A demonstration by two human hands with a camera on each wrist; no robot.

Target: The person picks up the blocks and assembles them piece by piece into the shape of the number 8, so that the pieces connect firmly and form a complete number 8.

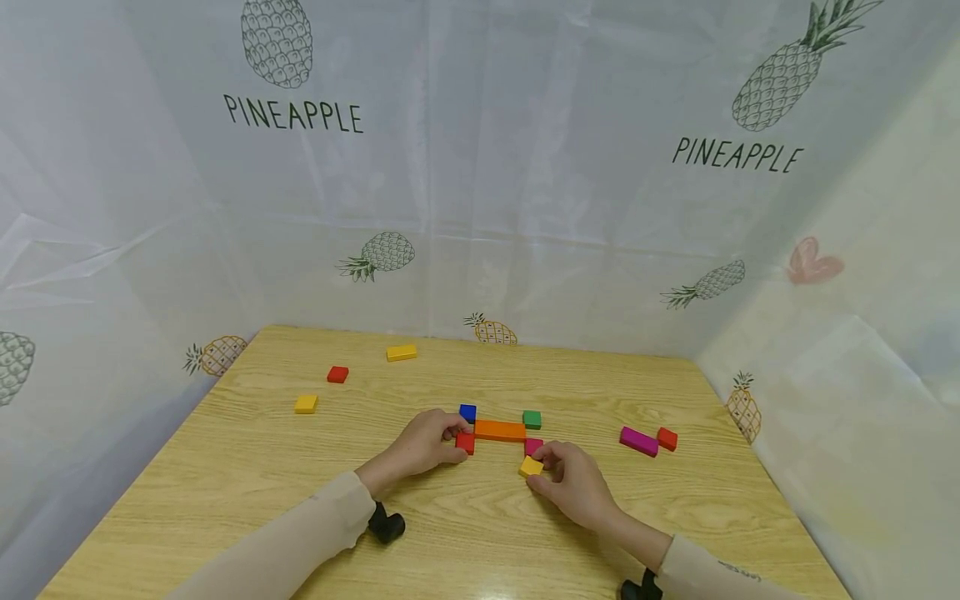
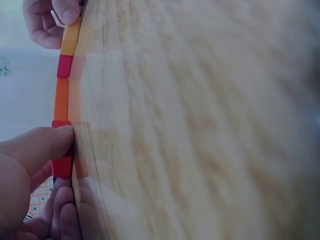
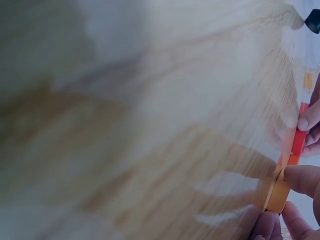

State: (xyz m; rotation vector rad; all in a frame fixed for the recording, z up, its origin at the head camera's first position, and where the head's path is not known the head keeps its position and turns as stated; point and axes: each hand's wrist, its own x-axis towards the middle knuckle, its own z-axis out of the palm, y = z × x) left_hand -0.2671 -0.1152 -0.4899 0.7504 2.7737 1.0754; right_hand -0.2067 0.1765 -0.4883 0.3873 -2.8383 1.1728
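Near the middle of the table, an orange bar (image 1: 500,431) lies crosswise. A blue block (image 1: 468,412) is at its far left corner and a green block (image 1: 532,419) at its far right. My left hand (image 1: 426,442) pinches a red block (image 1: 465,444) at the bar's near left end; in the left wrist view the thumb lies on this red block (image 2: 62,162). My right hand (image 1: 576,485) pinches a yellow block (image 1: 531,467), turned slightly askew, just nearer me than a pink block (image 1: 533,447). Fingertips partly cover the yellow block (image 3: 278,192) in the right wrist view.
On the wooden table (image 1: 465,550), a yellow bar (image 1: 401,352), a red block (image 1: 337,374) and another yellow block (image 1: 306,404) lie at the back left. A magenta bar (image 1: 639,442) and a red block (image 1: 667,439) lie to the right. A pineapple-print curtain (image 1: 480,167) borders the table.
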